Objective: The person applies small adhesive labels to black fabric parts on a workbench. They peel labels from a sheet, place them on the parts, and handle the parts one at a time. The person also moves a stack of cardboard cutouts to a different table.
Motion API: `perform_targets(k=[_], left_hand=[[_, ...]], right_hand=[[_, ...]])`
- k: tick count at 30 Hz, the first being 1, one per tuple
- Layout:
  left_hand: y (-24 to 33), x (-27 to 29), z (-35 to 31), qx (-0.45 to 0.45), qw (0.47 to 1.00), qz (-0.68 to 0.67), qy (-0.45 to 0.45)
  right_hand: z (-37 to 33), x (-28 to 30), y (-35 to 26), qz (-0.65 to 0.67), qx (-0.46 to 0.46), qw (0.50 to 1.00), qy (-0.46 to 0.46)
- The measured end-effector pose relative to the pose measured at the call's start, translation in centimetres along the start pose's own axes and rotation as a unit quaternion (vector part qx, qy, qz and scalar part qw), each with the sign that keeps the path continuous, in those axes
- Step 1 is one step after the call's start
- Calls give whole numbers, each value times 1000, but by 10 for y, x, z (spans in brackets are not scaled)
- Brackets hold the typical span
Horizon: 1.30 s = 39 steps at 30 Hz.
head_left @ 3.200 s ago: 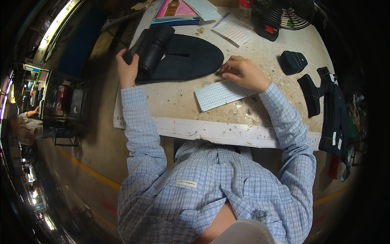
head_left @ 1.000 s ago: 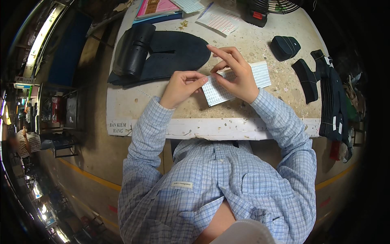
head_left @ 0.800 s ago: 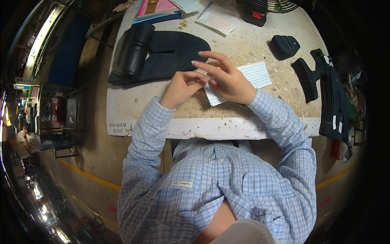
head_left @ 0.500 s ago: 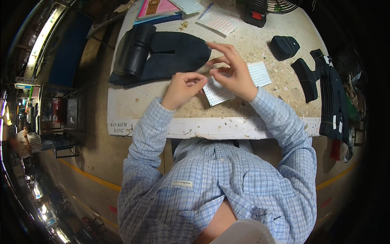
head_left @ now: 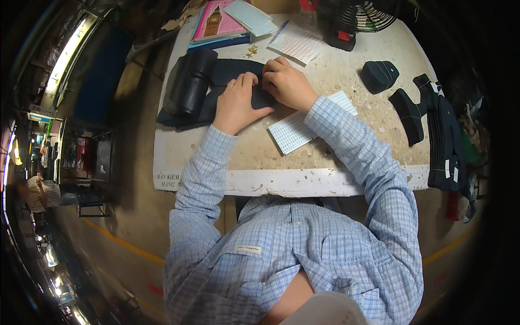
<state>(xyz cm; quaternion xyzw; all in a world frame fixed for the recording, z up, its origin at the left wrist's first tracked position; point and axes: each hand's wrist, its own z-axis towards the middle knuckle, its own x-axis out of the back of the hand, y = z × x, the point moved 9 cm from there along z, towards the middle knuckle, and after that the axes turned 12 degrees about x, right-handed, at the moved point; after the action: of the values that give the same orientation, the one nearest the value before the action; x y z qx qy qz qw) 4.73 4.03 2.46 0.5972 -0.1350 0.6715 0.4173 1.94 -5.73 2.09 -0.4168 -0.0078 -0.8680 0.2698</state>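
A flat dark piece of material [head_left: 227, 66] with a rounded end lies at the left of the table, a black glossy rolled piece [head_left: 188, 81] across its left part. My left hand [head_left: 235, 106] rests on the flat piece, fingers stretched and thumb spread away. Over its rounded right end, my right hand [head_left: 288, 84] has its fingers bent and pressed together on the material; whatever they pinch is hidden. Below the right wrist lies a white sheet of small printed stickers [head_left: 291, 135], partly covered by the sleeve.
Dark bundles tied with bands [head_left: 379, 77] and a stack of long dark pieces [head_left: 445, 143] lie along the right edge. Across the back are a pink notebook [head_left: 203, 27], a sheet of red-printed stickers [head_left: 299, 44], a pen [head_left: 279, 31] and a black fan [head_left: 368, 19].
Both hands have left the sticker sheet and moved up onto the dark piece. My left hand has gone from a pinch to spread fingers. The view has shifted slightly.
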Motion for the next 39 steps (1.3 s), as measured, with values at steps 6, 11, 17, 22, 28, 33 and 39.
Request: perform_targets(k=[6, 11, 17, 22, 28, 33, 39], left_hand=[[-14, 2, 5, 21, 996, -77, -28], [-11, 3, 1, -16, 998, -63, -27], [-5, 2, -5, -26, 1000, -10, 13], [-4, 0, -6, -23, 1000, -4, 7], [-2, 2, -8, -38, 999, 7, 25], [-16, 10, -2, -22, 990, -136, 12], [-29, 18, 8, -42, 991, -125, 13]], right_hand=[[6, 25, 18, -72, -60, 995, 43], [-1, 24, 40, -15, -134, 991, -1], [-6, 8, 13, -37, -140, 990, -4], [-2, 5, 5, -68, -151, 986, -30], [-7, -8, 19, -44, -190, 980, -39], [-4, 6, 58, 176, -222, 959, -15], [3, 26, 35, 21, -75, 997, 19]])
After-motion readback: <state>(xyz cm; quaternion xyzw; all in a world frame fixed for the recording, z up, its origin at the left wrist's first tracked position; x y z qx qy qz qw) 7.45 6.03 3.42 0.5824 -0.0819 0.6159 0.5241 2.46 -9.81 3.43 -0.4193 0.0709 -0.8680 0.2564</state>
